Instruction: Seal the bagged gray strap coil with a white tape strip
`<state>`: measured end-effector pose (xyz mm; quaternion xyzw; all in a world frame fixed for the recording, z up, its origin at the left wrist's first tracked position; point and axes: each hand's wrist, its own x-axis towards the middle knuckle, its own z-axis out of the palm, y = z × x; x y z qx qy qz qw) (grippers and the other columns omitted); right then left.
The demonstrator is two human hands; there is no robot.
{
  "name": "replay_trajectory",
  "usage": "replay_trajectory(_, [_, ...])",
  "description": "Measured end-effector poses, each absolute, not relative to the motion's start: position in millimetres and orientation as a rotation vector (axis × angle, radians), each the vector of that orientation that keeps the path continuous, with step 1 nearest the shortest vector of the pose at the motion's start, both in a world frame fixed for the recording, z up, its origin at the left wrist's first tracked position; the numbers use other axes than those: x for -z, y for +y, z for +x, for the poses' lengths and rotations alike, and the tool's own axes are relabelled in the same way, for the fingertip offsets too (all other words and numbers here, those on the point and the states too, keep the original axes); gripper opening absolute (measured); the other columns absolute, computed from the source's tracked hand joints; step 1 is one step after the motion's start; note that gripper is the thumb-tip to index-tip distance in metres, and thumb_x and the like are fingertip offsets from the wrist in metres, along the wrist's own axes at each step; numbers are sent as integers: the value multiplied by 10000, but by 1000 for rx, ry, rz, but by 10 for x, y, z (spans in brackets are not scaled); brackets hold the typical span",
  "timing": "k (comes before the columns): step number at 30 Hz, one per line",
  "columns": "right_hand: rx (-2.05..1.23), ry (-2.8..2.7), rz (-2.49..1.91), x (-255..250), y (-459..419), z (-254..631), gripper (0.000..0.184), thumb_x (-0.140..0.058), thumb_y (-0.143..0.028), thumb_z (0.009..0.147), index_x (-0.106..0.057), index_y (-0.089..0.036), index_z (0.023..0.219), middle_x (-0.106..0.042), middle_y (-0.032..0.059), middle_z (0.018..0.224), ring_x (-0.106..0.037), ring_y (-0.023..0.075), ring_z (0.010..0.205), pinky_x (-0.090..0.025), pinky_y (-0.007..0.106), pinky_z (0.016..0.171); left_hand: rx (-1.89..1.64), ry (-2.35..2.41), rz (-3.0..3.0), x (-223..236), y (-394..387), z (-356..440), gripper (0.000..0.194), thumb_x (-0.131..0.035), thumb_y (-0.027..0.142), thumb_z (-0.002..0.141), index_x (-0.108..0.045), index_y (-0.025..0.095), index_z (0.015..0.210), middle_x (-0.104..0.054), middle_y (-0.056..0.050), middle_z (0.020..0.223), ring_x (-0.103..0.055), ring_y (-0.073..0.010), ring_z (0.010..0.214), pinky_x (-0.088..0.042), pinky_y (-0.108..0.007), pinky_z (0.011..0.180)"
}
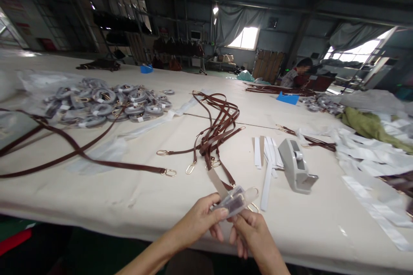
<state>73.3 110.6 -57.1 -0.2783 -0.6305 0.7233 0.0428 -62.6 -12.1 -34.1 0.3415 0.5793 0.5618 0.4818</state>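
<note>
Plastic sleeve [235, 202]: clear and bunched, held between the hands above the near edge of the counter [142, 200]; dark brown contents [238, 203] show through, too veiled to name.
Left hand [204, 216]: fingers clamped on the sleeve, thumb pressed across its near face.
Right hand [254, 231]: fingers bent and close together at the sleeve's lower edge; whether they grip it, I cannot tell.
Weight and feel: probably light, with slick film that could slide under the fingertips; the contents likely bend a little, and the film could tear if tugged.
Best hold: the thick middle, pinched flat between thumb and fingers.
Paper strip [216, 182]: tan, sticking up just beyond the left fingers.
Straps [222, 129]: brown, piled loosely beyond both hands, metal clasps at some ends.
Wrapped coils [98, 109]: heaped well to the left of the fingers, each coil inside cloudy plastic.
Tape dispenser [292, 167]: grey, right of the fingers, a roll [298, 155] seated inside.
White strips [267, 180]: between dispenser and fingers.
</note>
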Motion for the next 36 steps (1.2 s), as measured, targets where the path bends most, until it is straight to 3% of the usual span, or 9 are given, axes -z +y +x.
replay_trajectory(4, [-2234, -1888, -836, 645, 1103, 795, 506, -621, -653, 752, -564, -151, 787, -638, -1, 573, -463, 57, 331, -254, 162, 333, -1343, 1483, 804, 347, -139, -632, 380, -646, 528, 821, -544, 165, 869, -563, 38, 709, -674, -148, 557, -434, -180, 485])
replay_trajectory(10, [-2151, -1876, -855, 674, 1051, 812, 503, -621, -648, 777, -586, -148, 809, -614, -4, 576, -451, 62, 342, -272, 177, 346, -1338, 1476, 775, 315, -121, -621, 394, -651, 530, 798, -566, 156, 889, -601, 17, 730, -666, -148, 536, -423, -187, 465])
replay_trajectory(14, [-1956, -1834, -708, 864, 1004, 984, 568, -730, -542, 747, -534, -206, 1161, -693, 50, 853, -646, 161, 635, -519, 251, 555, -1347, 1521, 763, 245, -122, -658, 390, -645, 509, 793, -585, 142, 909, -604, 9, 718, -656, -153, 513, -437, -207, 469])
replay_trajectory(16, [-1753, -1949, -585, 897, 1031, 1074, 441, -689, -431, 821, -546, -232, 1187, -691, 74, 991, -674, 183, 790, -558, 277, 708, -1339, 1511, 769, 221, -121, -658, 372, -633, 502, 799, -581, 148, 901, -600, 15, 696, -650, -149, 504, -429, -204, 472])
replay_trajectory(19, [-1271, -2262, -275, 732, 1141, 1124, 175, -529, -216, 928, -644, -235, 1058, -693, 69, 942, -664, 183, 841, -541, 277, 758, -1289, 1534, 780, 203, -115, -620, 308, -615, 474, 816, -556, 172, 837, -552, 44, 623, -639, -149, 480, -417, -201, 466])
replay_trajectory(25, [-449, -2417, 144, 221, 1272, 978, 294, -464, -76, 919, -697, -217, 1027, -677, 92, 925, -603, 212, 889, -503, 357, 777, -1230, 1770, 1048, 79, -108, -537, 166, -640, 363, 808, -650, 222, 721, -651, -21, 809, -622, -173, 534, -441, -239, 488])
replay_trajectory(28, [-542, -2471, 80, 231, 1273, 905, 241, -499, -101, 917, -695, -232, 967, -612, 109, 1244, -531, 257, 1203, -468, 420, 966, -1354, 1780, 1102, 15, -102, -545, 76, -725, 324, 727, -682, 264, 708, -701, -21, 754, -649, -233, 653, -494, -267, 629])
replay_trajectory(30, [-757, -2520, 11, 285, 1277, 878, 209, -510, -121, 920, -688, -230, 943, -538, 109, 1366, -501, 250, 1268, -461, 403, 996, -1322, 1756, 1118, -8, -102, -563, 63, -720, 323, 735, -713, 272, 771, -717, -13, 758, -639, -216, 573, -499, -275, 636])
replay_trajectory(36, [-1313, -2474, -163, 266, 1308, 834, 135, -557, -220, 925, -659, -220, 836, -672, 52, 998, -615, 188, 976, -466, 305, 875, -1056, 1624, 1137, -35, -89, -624, 246, -554, 355, 874, -717, 247, 1022, -714, -17, 880, -566, -124, 343, -415, -242, 450])
